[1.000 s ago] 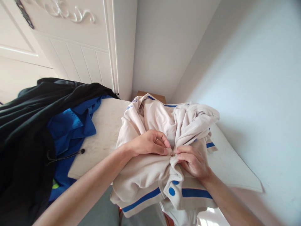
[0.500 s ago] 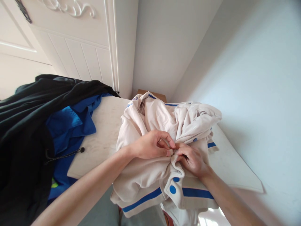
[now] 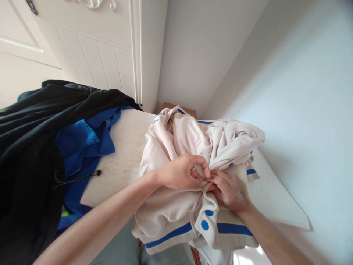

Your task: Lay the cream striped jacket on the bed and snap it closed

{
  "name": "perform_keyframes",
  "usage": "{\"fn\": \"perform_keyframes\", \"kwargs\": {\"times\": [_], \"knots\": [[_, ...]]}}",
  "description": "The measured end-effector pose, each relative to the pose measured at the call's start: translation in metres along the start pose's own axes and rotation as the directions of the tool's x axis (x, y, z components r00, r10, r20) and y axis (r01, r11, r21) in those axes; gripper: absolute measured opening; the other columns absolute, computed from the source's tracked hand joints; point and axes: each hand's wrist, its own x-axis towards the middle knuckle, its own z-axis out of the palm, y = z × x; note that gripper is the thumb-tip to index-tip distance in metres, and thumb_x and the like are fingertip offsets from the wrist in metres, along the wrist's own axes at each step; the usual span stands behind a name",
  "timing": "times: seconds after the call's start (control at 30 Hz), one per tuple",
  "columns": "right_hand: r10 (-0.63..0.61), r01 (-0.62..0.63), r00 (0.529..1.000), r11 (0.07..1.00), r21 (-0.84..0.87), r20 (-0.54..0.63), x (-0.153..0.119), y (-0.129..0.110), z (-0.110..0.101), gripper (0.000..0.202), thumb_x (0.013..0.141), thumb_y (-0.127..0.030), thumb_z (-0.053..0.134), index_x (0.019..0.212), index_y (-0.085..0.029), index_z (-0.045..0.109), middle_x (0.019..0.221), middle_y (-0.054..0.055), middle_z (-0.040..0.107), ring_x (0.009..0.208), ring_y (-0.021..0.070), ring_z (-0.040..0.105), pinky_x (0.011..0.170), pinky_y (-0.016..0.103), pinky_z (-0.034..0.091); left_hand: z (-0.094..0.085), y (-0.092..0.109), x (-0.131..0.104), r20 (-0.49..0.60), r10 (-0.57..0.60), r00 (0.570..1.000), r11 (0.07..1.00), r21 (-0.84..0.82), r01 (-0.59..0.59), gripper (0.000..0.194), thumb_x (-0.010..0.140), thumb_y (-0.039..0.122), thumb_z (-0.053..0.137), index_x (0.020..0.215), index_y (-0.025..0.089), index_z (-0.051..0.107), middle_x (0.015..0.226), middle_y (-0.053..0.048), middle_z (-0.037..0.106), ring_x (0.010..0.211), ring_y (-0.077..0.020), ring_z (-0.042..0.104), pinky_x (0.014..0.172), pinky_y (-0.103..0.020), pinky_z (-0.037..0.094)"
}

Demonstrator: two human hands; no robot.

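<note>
A crumpled beige jacket point(image 3: 182, 138) with blue stripes and round blue snap buttons lies on a pale tabletop point(image 3: 127, 154). My left hand point(image 3: 182, 173) pinches one side of the jacket's front placket. My right hand point(image 3: 227, 189) grips the other side, and the fingertips of both hands meet at the same spot. Two blue snaps point(image 3: 205, 219) show just below my hands near the hem.
A black garment point(image 3: 33, 121) and a blue jacket point(image 3: 82, 143) with a black drawstring are piled on the table's left side. White panelled doors stand behind, a plain wall runs along the right. A brown box edge point(image 3: 176, 108) shows at the far corner.
My hands have closed tighter together on the placket, the right fingers now tucked under the left thumb. The view has shifted slightly down and left.
</note>
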Motion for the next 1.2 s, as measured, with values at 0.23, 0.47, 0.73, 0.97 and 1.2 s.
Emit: {"fn": "perform_keyframes", "kwargs": {"times": [0.23,0.47,0.73,0.97,1.2], "knots": [[-0.062,0.050,0.992,0.993,-0.104,-0.111,-0.004,-0.002,0.001,0.020,0.097,-0.018,0.045,0.112,-0.019,0.058,0.084,0.007,0.071,0.078,0.0220,0.069,0.069,0.033,0.051,-0.001,0.009,0.001,-0.035,-0.016,0.999,0.995,-0.102,0.012,0.026,0.070,0.021,0.075,0.091,0.019,0.059,0.051,0.009,0.053,0.043,-0.0047,0.036,0.044,-0.018,0.026],[-0.087,0.068,0.987,0.987,-0.146,-0.133,-0.002,0.000,0.001,0.015,0.098,-0.019,0.047,0.109,-0.017,0.057,0.087,0.007,0.070,0.080,0.0196,0.068,0.071,0.030,0.049,-0.003,0.003,0.005,-0.136,0.029,0.990,1.000,-0.001,-0.029,0.028,0.075,0.032,0.076,0.094,0.017,0.062,0.058,0.005,0.061,0.048,-0.0065,0.044,0.049,-0.019,0.033],[-0.035,0.027,0.995,0.996,-0.086,-0.090,-0.006,0.001,0.002,0.013,0.096,-0.016,0.048,0.105,-0.017,0.058,0.089,0.007,0.070,0.081,0.0204,0.066,0.071,0.031,0.049,-0.006,-0.002,0.005,-0.335,0.029,0.942,1.000,-0.001,-0.031,0.016,0.079,0.032,0.069,0.088,0.019,0.063,0.082,-0.006,0.078,0.079,-0.0196,0.073,0.066,-0.026,0.051],[-0.040,0.030,0.992,0.996,-0.085,-0.118,-0.007,-0.001,-0.002,0.016,0.100,-0.019,0.043,0.105,-0.017,0.059,0.085,0.008,0.070,0.077,0.0208,0.067,0.068,0.031,0.049,-0.007,0.001,0.006,-0.569,0.182,0.802,0.976,0.205,-0.076,0.006,0.081,0.025,0.065,0.084,0.020,0.064,0.081,-0.003,0.076,0.079,-0.0182,0.071,0.070,-0.026,0.051],[-0.083,0.078,0.991,0.996,-0.049,-0.102,-0.004,0.003,-0.006,0.015,0.100,-0.023,0.054,0.113,-0.016,0.060,0.088,0.009,0.073,0.083,0.0192,0.071,0.071,0.029,0.055,-0.022,0.001,0.003,-0.751,0.283,0.596,0.938,0.348,-0.006,0.010,0.081,0.020,0.057,0.089,0.020,0.064,0.088,-0.003,0.076,0.085,-0.0180,0.070,0.074,-0.027,0.049]]}}
